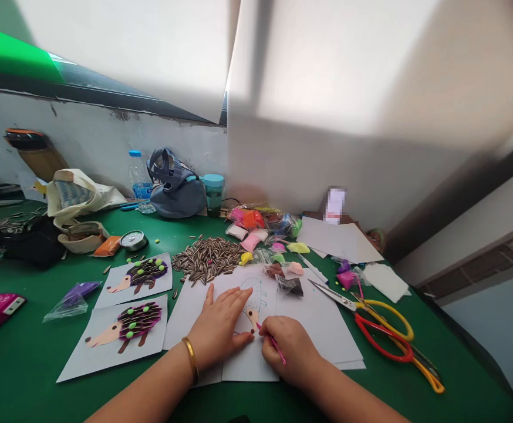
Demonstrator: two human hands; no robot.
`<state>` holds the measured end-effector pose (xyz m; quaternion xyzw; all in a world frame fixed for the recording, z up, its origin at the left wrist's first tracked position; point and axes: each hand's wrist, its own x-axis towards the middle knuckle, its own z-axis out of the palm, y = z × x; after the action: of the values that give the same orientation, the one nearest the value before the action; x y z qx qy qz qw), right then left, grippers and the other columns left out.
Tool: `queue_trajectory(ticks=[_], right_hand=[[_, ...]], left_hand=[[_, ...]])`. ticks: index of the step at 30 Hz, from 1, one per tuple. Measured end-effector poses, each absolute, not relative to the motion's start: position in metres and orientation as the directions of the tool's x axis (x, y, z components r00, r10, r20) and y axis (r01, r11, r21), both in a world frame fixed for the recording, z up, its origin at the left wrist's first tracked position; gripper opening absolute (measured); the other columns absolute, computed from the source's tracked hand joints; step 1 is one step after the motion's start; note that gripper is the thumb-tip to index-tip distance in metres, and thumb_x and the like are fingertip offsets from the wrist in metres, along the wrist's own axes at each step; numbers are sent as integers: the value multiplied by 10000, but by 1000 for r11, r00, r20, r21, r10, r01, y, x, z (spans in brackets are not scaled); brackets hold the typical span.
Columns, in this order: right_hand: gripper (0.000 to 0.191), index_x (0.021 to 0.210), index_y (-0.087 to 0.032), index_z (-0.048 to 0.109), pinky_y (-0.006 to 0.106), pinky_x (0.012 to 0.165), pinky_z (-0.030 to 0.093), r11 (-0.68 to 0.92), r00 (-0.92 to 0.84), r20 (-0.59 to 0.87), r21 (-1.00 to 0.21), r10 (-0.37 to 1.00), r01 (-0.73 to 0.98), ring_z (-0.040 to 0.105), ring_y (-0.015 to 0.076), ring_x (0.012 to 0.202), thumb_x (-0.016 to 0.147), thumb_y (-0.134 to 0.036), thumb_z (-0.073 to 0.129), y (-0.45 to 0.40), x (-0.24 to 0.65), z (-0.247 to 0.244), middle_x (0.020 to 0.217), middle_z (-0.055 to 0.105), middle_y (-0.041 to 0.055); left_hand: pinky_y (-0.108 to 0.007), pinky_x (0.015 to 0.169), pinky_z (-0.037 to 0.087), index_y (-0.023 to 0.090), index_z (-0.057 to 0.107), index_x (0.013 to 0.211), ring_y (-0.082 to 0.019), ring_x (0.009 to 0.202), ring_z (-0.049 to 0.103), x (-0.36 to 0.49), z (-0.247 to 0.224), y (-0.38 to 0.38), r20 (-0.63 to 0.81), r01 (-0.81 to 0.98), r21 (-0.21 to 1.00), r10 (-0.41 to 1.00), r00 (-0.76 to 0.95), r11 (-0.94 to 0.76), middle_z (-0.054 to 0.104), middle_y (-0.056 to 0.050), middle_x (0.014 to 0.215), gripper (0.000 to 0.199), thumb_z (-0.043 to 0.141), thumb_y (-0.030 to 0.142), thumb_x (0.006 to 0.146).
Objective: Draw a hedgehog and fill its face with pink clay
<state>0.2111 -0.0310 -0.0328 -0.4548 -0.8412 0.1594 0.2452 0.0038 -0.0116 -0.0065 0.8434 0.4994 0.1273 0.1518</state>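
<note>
My left hand (221,323), a gold bangle at its wrist, lies flat on the white paper (318,341) with its fingers spread. Closed around a thin pink tool (276,348), my right hand (292,346) rests on the same sheet. The tool's tip is at the peach clay face (252,318) of a hedgehog, which has dark dots on it. The hedgehog's body is a blue outline drawing (256,289), partly covered by my left fingers. To the left lie two hedgehog pictures, a nearer one (127,329) and a farther one (139,276), with purple bodies, seeds and green dots.
Striped sunflower seeds (206,258) are heaped beyond the paper. Bagged coloured clay (250,220) lies behind. Scissors (384,329) with red and yellow handles lie at right. A bottle (139,182), blue bag (175,188) and cup (213,194) stand by the wall.
</note>
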Motion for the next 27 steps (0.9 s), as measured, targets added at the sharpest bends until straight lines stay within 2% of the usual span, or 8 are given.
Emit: queue_trajectory(ticks=[10,20,27], right_hand=[[205,795,-207,581,266,613,361,548,-467,289,-504,836,668,597,175,628,684,-80,466,-31,211,-32,710,664,16],[211,775,-199,589,256,577,336,556,-507,245,-498,827,666,572,161,595,646,-74,480,-31,212,-27,683,647,8],[198,760,-203,585,247,572,355,567,-487,299,-533,820,628,581,156,593,667,-74,467,-32,212,-23,674,647,3]], left_hand=[[-673,1153,-7,270,330,1469,-320,1380,392,5,-4,-12,51,805,392,884,464,-446,489,-107,1468,796,699,347,768],[-674,1153,-5,257,332,1470,-324,1376,399,4,-6,-12,66,803,387,882,467,-454,495,-105,1462,804,705,345,763],[-676,1150,-2,269,337,1468,-323,1375,402,4,-6,-12,66,800,395,883,465,-451,498,-117,1459,809,720,347,759]])
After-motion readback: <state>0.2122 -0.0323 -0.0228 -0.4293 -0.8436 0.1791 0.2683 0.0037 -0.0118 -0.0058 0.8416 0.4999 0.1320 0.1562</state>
